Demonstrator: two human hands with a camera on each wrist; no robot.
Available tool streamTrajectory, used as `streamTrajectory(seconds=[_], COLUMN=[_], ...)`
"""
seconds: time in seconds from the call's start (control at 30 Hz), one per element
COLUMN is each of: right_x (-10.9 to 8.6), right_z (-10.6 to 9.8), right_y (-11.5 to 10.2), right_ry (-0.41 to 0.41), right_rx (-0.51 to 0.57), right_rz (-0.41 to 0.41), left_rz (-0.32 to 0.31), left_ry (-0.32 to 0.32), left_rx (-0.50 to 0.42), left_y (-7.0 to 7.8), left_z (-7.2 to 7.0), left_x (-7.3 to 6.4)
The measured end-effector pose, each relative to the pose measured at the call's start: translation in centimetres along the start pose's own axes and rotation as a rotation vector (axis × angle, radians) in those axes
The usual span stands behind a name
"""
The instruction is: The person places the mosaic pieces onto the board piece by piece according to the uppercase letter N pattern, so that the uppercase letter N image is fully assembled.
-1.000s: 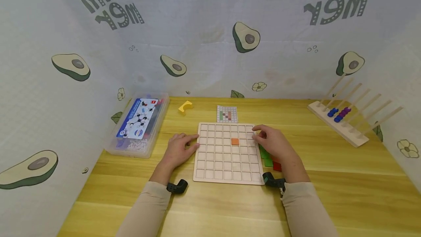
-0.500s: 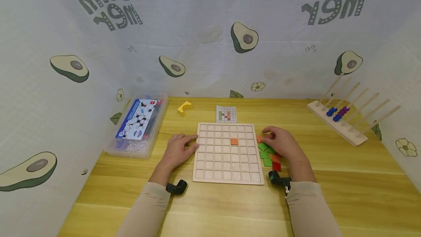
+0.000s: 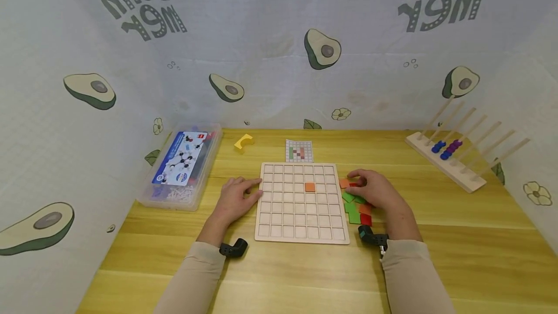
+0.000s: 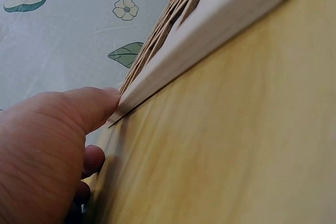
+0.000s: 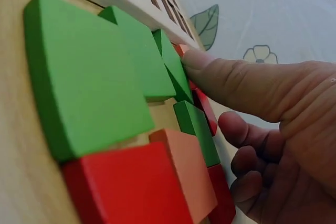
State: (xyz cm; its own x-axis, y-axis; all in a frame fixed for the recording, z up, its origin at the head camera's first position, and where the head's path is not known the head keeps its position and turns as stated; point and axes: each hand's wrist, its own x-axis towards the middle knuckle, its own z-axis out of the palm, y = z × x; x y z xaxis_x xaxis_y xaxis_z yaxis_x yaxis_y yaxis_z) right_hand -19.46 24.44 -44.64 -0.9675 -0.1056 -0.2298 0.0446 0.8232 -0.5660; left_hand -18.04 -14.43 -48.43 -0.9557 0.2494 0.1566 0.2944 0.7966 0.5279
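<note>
A square wooden grid board (image 3: 302,202) lies on the table, with one orange square tile (image 3: 310,187) in a cell of its upper half. At the board's left edge rests my left hand (image 3: 233,200); in the left wrist view its thumb (image 4: 97,103) touches the rim. Right of the board, my right hand (image 3: 376,190) reaches over a loose group of green tiles (image 3: 352,212), red tiles (image 3: 365,219) and orange tiles (image 3: 344,183). Its thumb and index finger stand apart around a red tile (image 3: 354,185). The right wrist view shows the thumb (image 5: 226,80) at the tiles; the index finger is hidden.
A small paper card (image 3: 299,151) with a coloured grid pattern lies behind the board. A clear plastic box (image 3: 180,164) and a yellow arch block (image 3: 243,143) are at the back left. A wooden peg rack (image 3: 449,164) with blue and purple beads stands at right.
My right hand has moved from the board's right edge to the tiles beside it, uncovering more of them. The left hand stays at the board's left edge.
</note>
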Motion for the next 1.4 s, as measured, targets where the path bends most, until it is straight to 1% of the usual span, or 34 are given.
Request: streamTrajectory(seconds=[0.17, 0.37, 0.57, 0.73, 1.03, 1.4], right_x=[0.04, -0.02, -0.17, -0.24, -0.02, 0.1], right_z=[-0.09, -0.06, -0.02, 0.12, 0.44, 0.56], right_y=[0.25, 0.41, 0.21, -0.05, 0.07, 0.2], right_ry=[0.008, 0.016, 0.002, -0.005, -0.008, 0.017], right_rx=[-0.018, -0.022, 0.0, 0.004, -0.027, -0.048], right_rz=[-0.031, -0.05, -0.054, -0.053, -0.067, -0.075], left_rz=[0.003, 0.007, 0.009, 0.0, 0.005, -0.01], left_ry=[0.006, 0.008, 0.02, 0.014, 0.024, 0.011], left_rx=[0.006, 0.01, 0.002, -0.002, 0.004, -0.002], left_y=[-0.02, -0.17, 0.0, 0.13, 0.05, 0.19], left_z=[-0.02, 0.12, 0.06, -0.04, 0.07, -0.01], left_x=[0.05, 0.07, -0.03, -0.1, -0.06, -0.07])
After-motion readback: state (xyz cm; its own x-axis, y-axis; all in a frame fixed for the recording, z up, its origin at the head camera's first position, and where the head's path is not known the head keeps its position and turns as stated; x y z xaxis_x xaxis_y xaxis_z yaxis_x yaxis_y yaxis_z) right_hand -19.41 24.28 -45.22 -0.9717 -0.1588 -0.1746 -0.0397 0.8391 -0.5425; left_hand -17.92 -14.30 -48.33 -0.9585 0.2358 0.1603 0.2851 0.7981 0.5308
